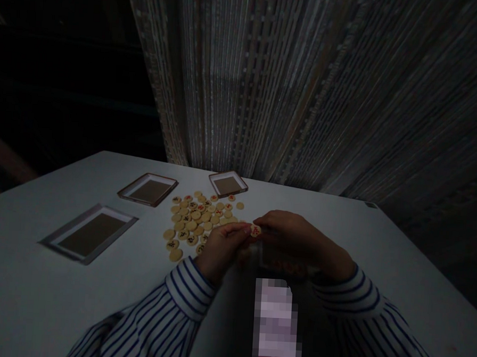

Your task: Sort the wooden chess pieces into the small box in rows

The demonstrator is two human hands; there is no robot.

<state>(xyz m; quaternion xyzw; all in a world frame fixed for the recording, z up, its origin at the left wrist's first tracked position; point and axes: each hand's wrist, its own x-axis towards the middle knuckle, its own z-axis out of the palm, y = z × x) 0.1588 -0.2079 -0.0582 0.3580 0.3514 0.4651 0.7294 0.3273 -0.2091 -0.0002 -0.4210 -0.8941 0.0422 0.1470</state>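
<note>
Between the fingertips of both hands is a round wooden piece [255, 230] with a red character facing up. My left hand [226, 246] pinches its left side with thumb and finger. On the other side, my right hand [299, 239] is curled with its fingertips at the piece's right edge. A pile of round pale pieces [195, 215], some with red or black characters, lies just beyond and left of my left hand. Under my right hand sits a dark tray [264, 254], partly hidden, with a few red-marked pieces [290, 267] in it.
Three shallow trays stand on the white table [16, 225]: one at the left [89, 233], one behind it [148, 188] and one at the back [228, 184]. A striped curtain [243, 83] hangs behind the table's far edge. A pixelated patch covers the bottom middle.
</note>
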